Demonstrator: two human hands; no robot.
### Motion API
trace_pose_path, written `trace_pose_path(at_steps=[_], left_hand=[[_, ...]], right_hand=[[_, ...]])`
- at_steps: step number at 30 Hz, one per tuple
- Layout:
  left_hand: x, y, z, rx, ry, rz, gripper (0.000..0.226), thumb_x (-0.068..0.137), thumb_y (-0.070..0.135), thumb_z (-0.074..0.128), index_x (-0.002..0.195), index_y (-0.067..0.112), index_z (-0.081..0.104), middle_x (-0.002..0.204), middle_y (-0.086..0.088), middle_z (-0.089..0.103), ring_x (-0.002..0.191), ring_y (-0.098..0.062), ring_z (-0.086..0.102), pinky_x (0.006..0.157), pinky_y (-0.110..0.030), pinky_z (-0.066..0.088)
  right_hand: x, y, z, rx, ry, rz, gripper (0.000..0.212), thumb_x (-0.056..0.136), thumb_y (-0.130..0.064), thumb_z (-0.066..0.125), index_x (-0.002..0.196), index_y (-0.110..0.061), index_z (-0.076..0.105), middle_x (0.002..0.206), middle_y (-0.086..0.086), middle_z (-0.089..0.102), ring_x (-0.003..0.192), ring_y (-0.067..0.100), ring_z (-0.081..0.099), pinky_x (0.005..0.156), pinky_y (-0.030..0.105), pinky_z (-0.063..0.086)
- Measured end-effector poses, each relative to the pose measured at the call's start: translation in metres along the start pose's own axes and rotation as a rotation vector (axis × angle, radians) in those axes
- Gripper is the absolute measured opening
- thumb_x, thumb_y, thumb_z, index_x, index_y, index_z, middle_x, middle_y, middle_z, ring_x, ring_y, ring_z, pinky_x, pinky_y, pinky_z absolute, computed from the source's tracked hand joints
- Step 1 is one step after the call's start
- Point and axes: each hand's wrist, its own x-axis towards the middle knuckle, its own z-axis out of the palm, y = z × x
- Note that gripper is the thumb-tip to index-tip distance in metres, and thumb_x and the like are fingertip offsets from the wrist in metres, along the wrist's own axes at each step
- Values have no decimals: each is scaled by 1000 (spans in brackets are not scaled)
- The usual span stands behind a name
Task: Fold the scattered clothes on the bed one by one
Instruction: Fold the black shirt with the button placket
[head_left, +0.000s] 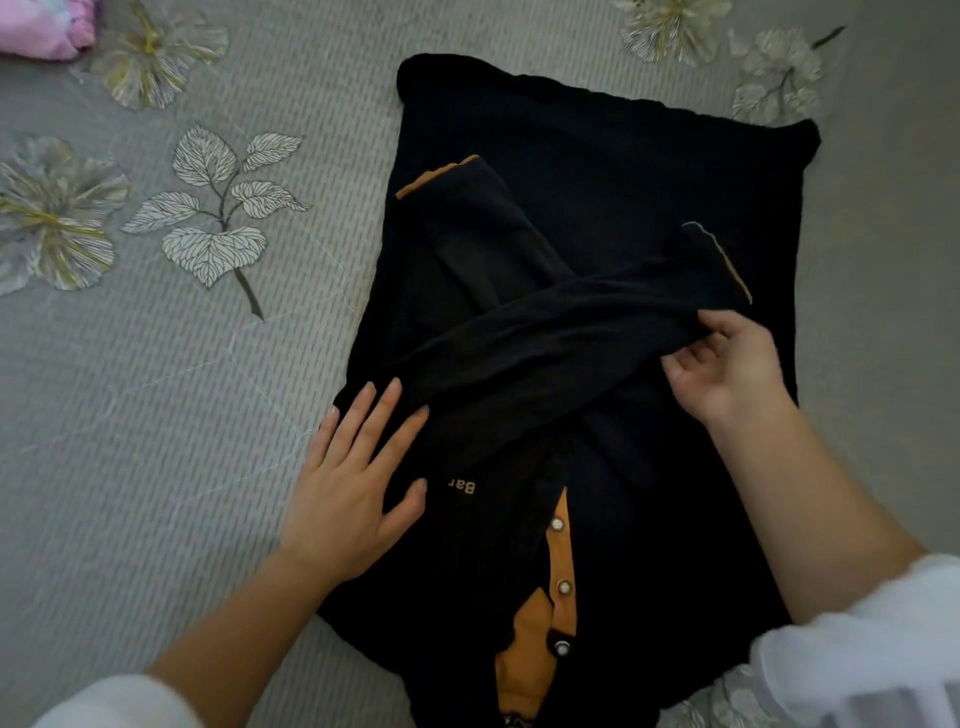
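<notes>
Pinching the crossed sleeve (545, 338) of the black cotton shirt with orange trim (597, 156), the right hand (727, 369) has a narrow grip; the left hand (353, 483) presses flat, grip wide. The shirt lies on the grey floral quilted bed (156, 415). Draw the sleeve taut, lay it level, then smooth wrinkles.

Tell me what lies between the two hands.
In the head view, a black long sleeve with an orange cuff stretches between the flat left hand and the right hand, which pinches it, crossed over the black button-front shirt.
</notes>
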Motion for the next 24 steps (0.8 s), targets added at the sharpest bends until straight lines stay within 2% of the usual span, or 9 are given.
trace_pose_path(at_steps=[4, 9, 11, 14, 16, 18, 20, 22, 24], left_hand=[[1, -3, 2, -19, 6, 26, 64, 87, 57, 41, 146, 38, 29, 160, -4, 14, 148, -23, 7, 119, -43, 7], [-1, -4, 2, 1, 19, 65, 64, 85, 61, 42, 145, 43, 29, 161, -4, 12, 148, -25, 7, 119, -44, 6], [-1, -6, 2, 8, 29, 90, 62, 87, 59, 41, 146, 42, 28, 161, -3, 11, 148, -25, 6, 119, -46, 7], [-4, -7, 1, 13, 19, 123, 62, 88, 53, 40, 147, 40, 26, 161, -3, 9, 148, -26, 4, 116, -53, 7], [-11, -9, -1, 9, -17, 147, 62, 88, 50, 40, 148, 39, 26, 161, -2, 8, 148, -27, 3, 113, -61, 7], [-23, -12, -2, 42, -73, 191, 61, 90, 49, 37, 149, 37, 25, 161, 0, 10, 148, -27, 3, 110, -66, 10], [-37, -16, -3, 92, -127, 226, 60, 92, 48, 34, 150, 34, 23, 160, 0, 14, 148, -25, 5, 109, -67, 15], [-51, -19, -4, 117, -153, 231, 61, 93, 48, 32, 150, 31, 23, 160, -1, 14, 148, -23, 5, 110, -65, 15], [-63, -18, -5, 137, -162, 222, 62, 93, 51, 31, 151, 29, 23, 161, -4, 13, 148, -22, 5, 112, -61, 11]], right_hand=[[21, -26, 5, -123, 26, -136, 40, 85, -6, 62, 124, -8, 58, 113, 9, 67, 95, 20, 66, 66, 25, 57], [32, -17, -15, -618, 313, -382, 51, 87, -11, 58, 135, -15, 40, 124, 11, 55, 101, 21, 59, 83, 31, 52], [16, -1, -25, -848, 332, -606, 58, 86, -20, 61, 138, -13, 36, 128, 9, 49, 112, 22, 54, 93, 32, 46], [-26, 45, -41, -1206, 95, -992, 64, 88, -33, 58, 145, -19, 32, 145, 7, 35, 133, 20, 35, 108, 30, 29], [-51, 82, -55, -1452, -102, -1095, 67, 91, -41, 52, 150, -26, 24, 157, 5, 22, 145, 22, 16, 113, 35, 17], [-64, 112, -68, -1720, -269, -1017, 65, 97, -47, 41, 152, -36, 8, 162, 0, 3, 148, 17, -8, 118, 40, 4], [-66, 130, -82, -1890, -322, -925, 62, 98, -53, 27, 149, -40, -4, 161, -5, -11, 143, 12, -24, 119, 37, -9], [-67, 131, -94, -1872, -310, -943, 60, 98, -54, 25, 151, -37, 2, 160, -7, -9, 144, 10, -23, 117, 33, -12], [-73, 128, -105, -1812, -288, -952, 59, 99, -53, 27, 152, -33, 12, 160, -7, -1, 145, 8, -16, 118, 33, -7]])
